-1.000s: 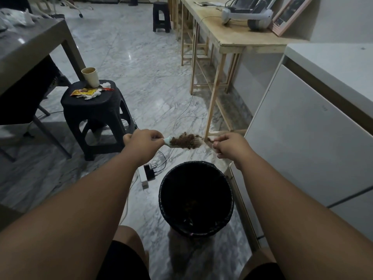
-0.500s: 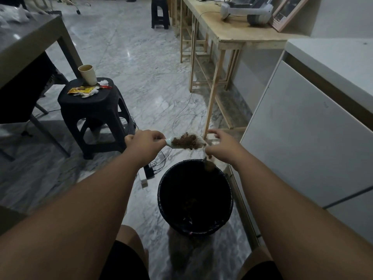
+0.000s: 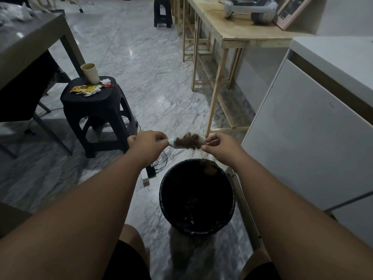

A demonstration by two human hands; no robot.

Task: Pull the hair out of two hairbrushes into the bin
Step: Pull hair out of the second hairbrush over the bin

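My left hand (image 3: pixel 145 142) grips the handle of a white hairbrush (image 3: pixel 176 145) and holds it level above the far rim of the black bin (image 3: pixel 164 201). A thick mat of brown hair (image 3: pixel 188 140) covers the bristles. My right hand (image 3: pixel 220 147) is at the brush's right end, its fingers curled against the edge of the hair. A small brown clump (image 3: pixel 209 168) hangs in the air just inside the bin's mouth. More hair lies at the bin's dark bottom. Only one hairbrush is in view.
A black plastic stool (image 3: pixel 96 106) stands to the left with a paper cup (image 3: pixel 90 73) and wrappers on it. A power strip (image 3: pixel 145 176) and cables lie on the marble floor beside the bin. A white cabinet (image 3: pixel 306 142) is close on the right, a wooden table (image 3: pixel 238 35) behind.
My right hand pulled a clump off the brush, dropped it towards the bin and came back to the brush's right end. The clump is now falling into the bin.
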